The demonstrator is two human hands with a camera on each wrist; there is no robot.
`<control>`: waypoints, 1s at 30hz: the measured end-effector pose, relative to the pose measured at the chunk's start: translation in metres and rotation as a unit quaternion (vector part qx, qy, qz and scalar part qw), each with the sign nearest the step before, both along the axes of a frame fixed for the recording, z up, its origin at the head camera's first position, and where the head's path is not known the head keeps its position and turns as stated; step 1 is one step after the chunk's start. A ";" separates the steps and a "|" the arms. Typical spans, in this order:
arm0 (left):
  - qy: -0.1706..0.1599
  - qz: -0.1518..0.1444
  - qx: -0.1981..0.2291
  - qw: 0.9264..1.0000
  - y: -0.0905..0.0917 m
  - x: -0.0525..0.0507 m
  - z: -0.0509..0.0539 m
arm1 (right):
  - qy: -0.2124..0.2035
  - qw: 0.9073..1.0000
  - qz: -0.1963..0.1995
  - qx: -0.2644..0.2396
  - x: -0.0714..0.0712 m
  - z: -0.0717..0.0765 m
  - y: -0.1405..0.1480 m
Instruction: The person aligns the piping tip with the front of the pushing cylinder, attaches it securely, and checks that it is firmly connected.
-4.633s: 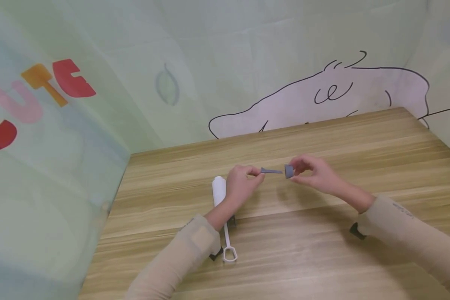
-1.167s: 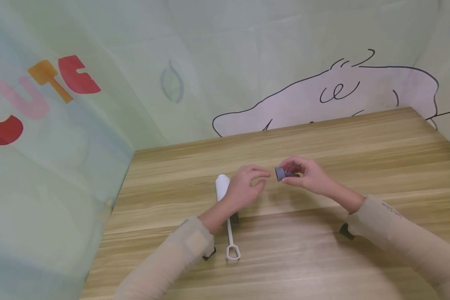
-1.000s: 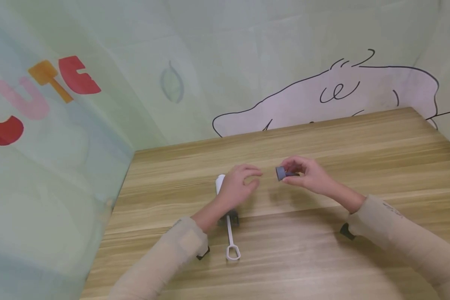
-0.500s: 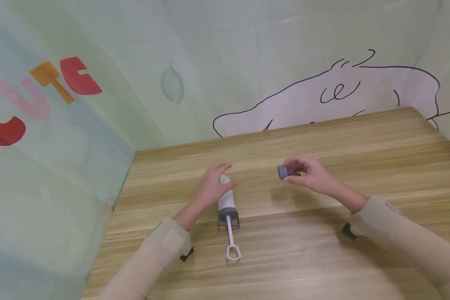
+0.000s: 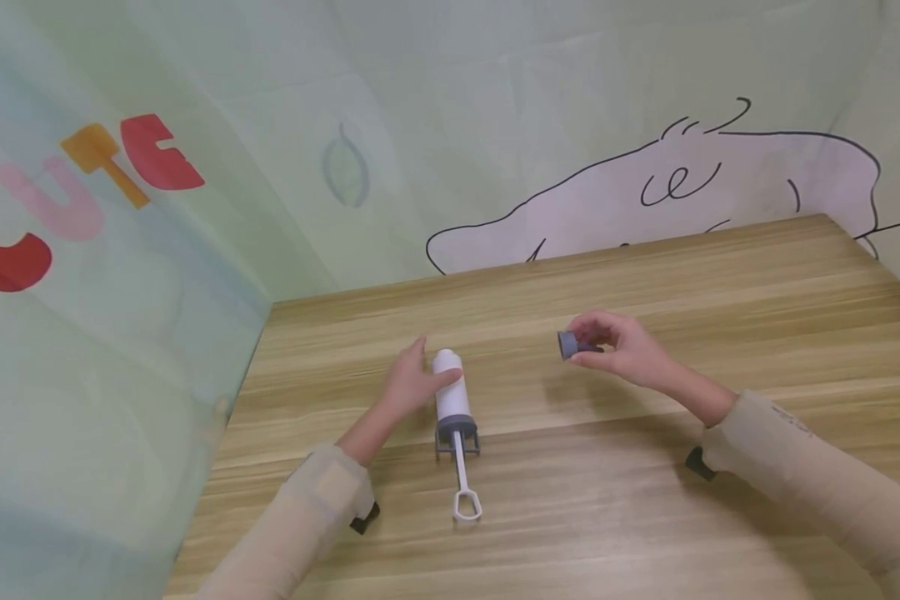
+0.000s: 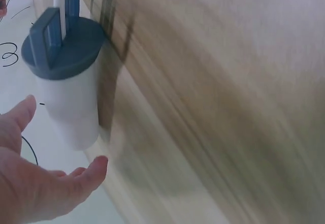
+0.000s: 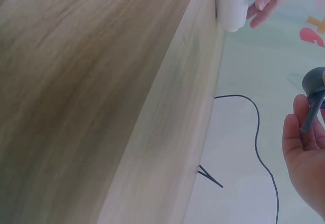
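Note:
On the table lies a white syringe-like press (image 5: 452, 398). It has a grey collar (image 5: 456, 425) with two side handles and a white plunger rod ending in a loop (image 5: 467, 506). My left hand (image 5: 402, 387) is at its far end, thumb above the barrel and fingers beyond its left side. In the left wrist view, the thumb and fingers are spread, apart from the white barrel (image 6: 71, 112). My right hand (image 5: 633, 354) pinches a grey cup-shaped cap (image 5: 567, 345) above the table. A thin grey stick (image 7: 312, 113) extends from beside the cap; whether they are joined, I cannot tell.
The wood-grain table (image 5: 645, 517) meets a printed cloth backdrop (image 5: 465, 167) at its back and left edges. A dark strap piece (image 5: 365, 518) shows under the left cuff, another (image 5: 699, 463) under the right.
Earlier the left hand held the thin stick near the cap; now the right hand has both. My empty left hand has moved left, over to the white barrel. The press has not moved noticeably.

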State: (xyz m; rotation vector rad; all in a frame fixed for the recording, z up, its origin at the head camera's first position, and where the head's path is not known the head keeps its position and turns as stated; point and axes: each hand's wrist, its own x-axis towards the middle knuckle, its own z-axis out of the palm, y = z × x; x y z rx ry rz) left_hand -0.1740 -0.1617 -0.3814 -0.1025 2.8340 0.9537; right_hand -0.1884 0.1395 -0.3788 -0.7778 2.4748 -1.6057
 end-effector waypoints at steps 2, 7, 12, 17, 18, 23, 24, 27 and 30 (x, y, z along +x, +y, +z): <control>-0.011 0.015 0.003 1.000 0.001 0.001 -0.001 | 0.002 1.000 0.000 0.001 0.000 -0.001 0.001; -0.013 0.030 0.021 0.999 0.005 0.008 -0.005 | 0.006 1.000 -0.002 0.004 -0.001 -0.001 0.002; 0.002 0.025 0.035 0.999 0.010 0.011 -0.011 | -0.004 1.000 -0.004 0.004 0.000 -0.001 0.003; 0.005 0.023 0.031 0.999 0.013 0.011 -0.015 | -0.008 1.000 -0.004 0.003 0.000 -0.002 0.003; 0.004 0.023 0.031 0.999 0.013 0.011 -0.015 | -0.008 1.000 -0.005 0.003 0.000 -0.002 0.004; -0.007 0.015 0.031 0.999 0.017 0.011 -0.013 | -0.007 1.000 -0.005 0.002 0.000 -0.003 0.004; -0.009 0.013 0.031 0.999 0.019 0.011 -0.012 | -0.007 1.000 -0.005 0.001 0.000 -0.003 0.005; -0.015 0.005 0.026 1.000 0.022 0.012 -0.010 | -0.005 1.000 -0.005 0.001 0.000 -0.003 0.005; -0.021 -0.003 0.022 1.000 0.025 0.014 -0.008 | -0.002 1.000 -0.007 0.004 0.000 -0.004 0.006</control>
